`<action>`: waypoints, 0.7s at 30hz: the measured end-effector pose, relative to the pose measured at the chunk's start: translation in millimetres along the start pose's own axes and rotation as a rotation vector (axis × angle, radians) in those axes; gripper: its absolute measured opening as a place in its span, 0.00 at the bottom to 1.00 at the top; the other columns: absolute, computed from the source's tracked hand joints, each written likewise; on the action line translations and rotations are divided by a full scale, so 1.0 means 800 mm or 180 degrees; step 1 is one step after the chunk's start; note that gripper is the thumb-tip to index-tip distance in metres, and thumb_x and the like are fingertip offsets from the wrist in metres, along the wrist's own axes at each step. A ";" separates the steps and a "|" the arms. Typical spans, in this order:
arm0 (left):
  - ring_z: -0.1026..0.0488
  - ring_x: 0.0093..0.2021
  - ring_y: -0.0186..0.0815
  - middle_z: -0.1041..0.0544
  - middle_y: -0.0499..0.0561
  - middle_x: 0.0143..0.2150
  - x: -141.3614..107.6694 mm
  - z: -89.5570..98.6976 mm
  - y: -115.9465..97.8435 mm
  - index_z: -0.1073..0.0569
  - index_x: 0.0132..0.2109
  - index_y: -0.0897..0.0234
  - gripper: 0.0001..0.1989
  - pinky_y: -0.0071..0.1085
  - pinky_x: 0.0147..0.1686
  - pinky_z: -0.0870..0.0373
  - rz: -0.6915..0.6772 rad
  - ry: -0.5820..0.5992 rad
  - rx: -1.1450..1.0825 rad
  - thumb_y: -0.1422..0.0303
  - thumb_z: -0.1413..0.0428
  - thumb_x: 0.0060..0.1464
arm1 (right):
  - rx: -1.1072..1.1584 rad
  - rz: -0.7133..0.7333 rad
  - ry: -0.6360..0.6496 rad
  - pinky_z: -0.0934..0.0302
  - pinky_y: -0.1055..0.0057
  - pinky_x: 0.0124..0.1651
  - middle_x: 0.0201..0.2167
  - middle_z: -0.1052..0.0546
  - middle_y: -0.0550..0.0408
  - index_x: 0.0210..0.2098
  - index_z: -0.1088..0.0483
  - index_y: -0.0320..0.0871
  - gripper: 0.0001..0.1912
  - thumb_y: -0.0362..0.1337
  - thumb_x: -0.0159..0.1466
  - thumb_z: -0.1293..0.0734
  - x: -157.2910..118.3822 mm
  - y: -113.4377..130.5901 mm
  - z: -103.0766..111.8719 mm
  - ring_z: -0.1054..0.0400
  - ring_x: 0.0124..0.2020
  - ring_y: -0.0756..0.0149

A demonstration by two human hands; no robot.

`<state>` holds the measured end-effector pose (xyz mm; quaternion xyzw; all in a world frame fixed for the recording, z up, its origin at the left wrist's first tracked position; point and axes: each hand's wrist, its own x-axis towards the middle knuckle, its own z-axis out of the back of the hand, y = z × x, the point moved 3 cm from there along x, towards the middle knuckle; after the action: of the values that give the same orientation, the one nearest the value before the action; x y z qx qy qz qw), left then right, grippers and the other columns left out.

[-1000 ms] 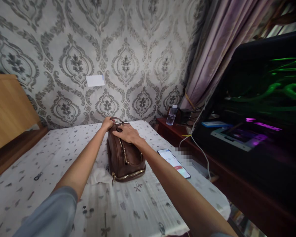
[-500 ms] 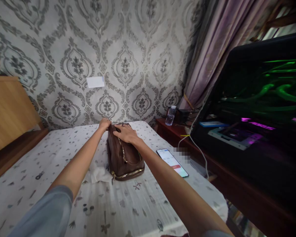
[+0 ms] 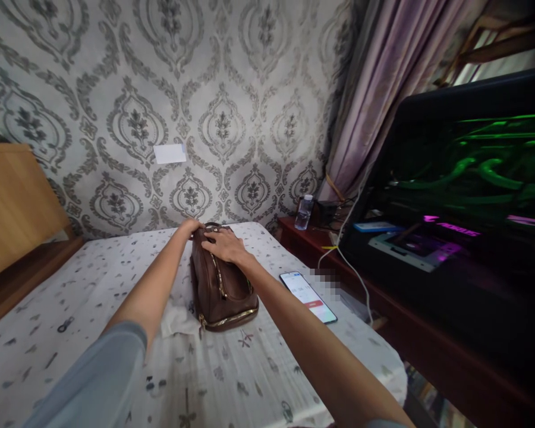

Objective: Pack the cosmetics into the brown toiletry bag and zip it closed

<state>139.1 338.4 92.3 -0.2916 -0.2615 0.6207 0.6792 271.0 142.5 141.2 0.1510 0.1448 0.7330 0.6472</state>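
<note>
A brown leather bag with gold zippers lies on a white patterned cloth, its long side running away from me. At the bag's far left corner, my left hand is closed on the edge; its fingertips are partly hidden, so the exact part pinched does not show. My right hand rests on top of the bag near the far end, fingers spread and pressing on the leather. A thin dark handle shows at the far end, and a zipper pull hangs at the near left corner.
Right of the bag lies a lit smartphone. Crumpled white tissue touches the bag's left side. A water bottle and white cable are on the dark red desk, beside a computer case with green and purple lights. A wooden cabinet stands left.
The view has shifted slightly. My left hand has flattened a little over the bag's far corner, its wrist lower. My right hand stays on the bag's top; the bag keeps its place.
</note>
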 end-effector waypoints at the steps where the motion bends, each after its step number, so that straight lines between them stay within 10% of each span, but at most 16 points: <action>1: 0.26 0.28 0.41 0.24 0.52 0.24 0.002 -0.001 -0.002 0.27 0.31 0.63 0.07 0.37 0.32 0.27 0.0044 -0.0075 0.0017 0.67 0.37 0.45 | -0.0004 -0.0001 -0.0013 0.49 0.37 0.71 0.73 0.37 0.50 0.70 0.36 0.61 0.31 0.55 0.70 0.40 0.000 0.000 0.000 0.49 0.76 0.44; 21: 0.23 0.35 0.42 0.19 0.55 0.31 -0.027 -0.009 -0.004 0.23 0.29 0.63 0.12 0.33 0.37 0.31 -0.0662 -0.1286 -0.0283 0.64 0.47 0.55 | 0.0027 -0.0038 -0.0110 0.46 0.37 0.69 0.73 0.37 0.48 0.69 0.34 0.60 0.30 0.55 0.70 0.41 0.000 0.000 -0.002 0.48 0.75 0.44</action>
<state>144.3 316.0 89.8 -0.1625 -0.4478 0.5811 0.6599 270.3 142.7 139.7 0.1654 0.1376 0.7259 0.6533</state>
